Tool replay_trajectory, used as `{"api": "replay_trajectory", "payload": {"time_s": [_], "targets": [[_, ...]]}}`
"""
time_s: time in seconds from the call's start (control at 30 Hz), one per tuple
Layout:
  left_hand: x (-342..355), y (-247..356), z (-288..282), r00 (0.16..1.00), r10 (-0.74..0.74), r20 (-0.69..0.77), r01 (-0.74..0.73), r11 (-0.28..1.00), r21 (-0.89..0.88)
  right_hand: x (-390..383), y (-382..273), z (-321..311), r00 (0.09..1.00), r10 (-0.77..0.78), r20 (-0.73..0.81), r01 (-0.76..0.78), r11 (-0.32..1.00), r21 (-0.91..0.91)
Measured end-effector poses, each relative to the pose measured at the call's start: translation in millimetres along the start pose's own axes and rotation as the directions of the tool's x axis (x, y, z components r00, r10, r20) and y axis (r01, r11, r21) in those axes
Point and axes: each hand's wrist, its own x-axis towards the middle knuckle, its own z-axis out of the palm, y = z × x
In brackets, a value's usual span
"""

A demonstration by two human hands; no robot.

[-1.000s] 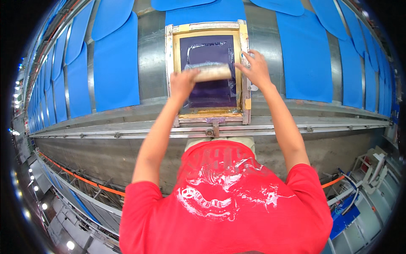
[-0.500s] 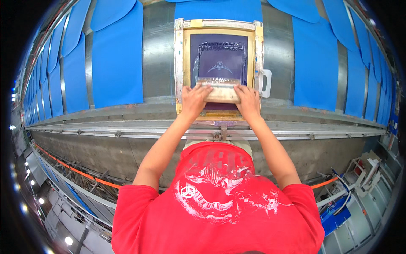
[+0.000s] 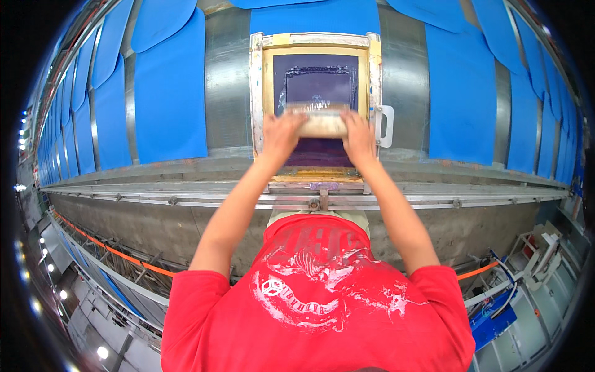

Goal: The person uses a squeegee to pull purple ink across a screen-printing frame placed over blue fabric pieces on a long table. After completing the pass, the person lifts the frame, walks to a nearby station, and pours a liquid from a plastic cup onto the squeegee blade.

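My left hand [image 3: 283, 137] and my right hand [image 3: 359, 137] grip the two ends of a pale, wide squeegee [image 3: 323, 126], slightly smeared by motion. It lies across a dark purple screen [image 3: 322, 152] set in a worn, yellow-taped screen-printing frame [image 3: 256, 80]. Beyond the squeegee, wet ink [image 3: 319, 70] leaves a dark, shiny outline on the mesh. Part of a pale emblem [image 3: 317, 99] shows just past the blade; its lower part is hidden.
The frame stands on a long metal table [image 3: 230, 80] with blue fabric pieces [image 3: 170, 93] laid out on both sides. A white handle [image 3: 385, 126] juts from the frame's right side. A metal rail [image 3: 248, 197] runs along the near edge.
Both hands have pushed the squeegee away from me across the screen, covering more of the emblem. In the picture the frame sits slightly lower and further left.
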Motion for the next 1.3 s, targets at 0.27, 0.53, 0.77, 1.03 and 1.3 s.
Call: {"api": "replay_trajectory", "payload": {"time_s": [0.27,0.53,0.77,1.03,1.3], "targets": [[62,-17,-32,0.998,-0.028,0.056,0.033,0.995,-0.094,70,3,-49,0.988,-0.147,-0.035,0.139,0.975,-0.176],[63,-9,-10,0.995,-0.096,0.003,0.097,0.994,-0.046,61,12,-16,0.998,-0.019,-0.064,0.02,1.0,0.01],[-59,21,5,0.999,-0.005,-0.053,0.0,0.995,-0.104,-48,-3,-30,0.996,-0.041,0.082,0.028,0.988,0.153],[-63,28,6,0.999,-0.003,-0.042,-0.003,0.992,-0.127,23,123,-23,0.871,0.447,-0.206,-0.319,0.831,0.456],[-105,-4,-22,0.996,-0.014,-0.089,-0.005,0.976,-0.216,50,26,-37,0.754,0.345,-0.559,-0.116,0.907,0.404]]}}
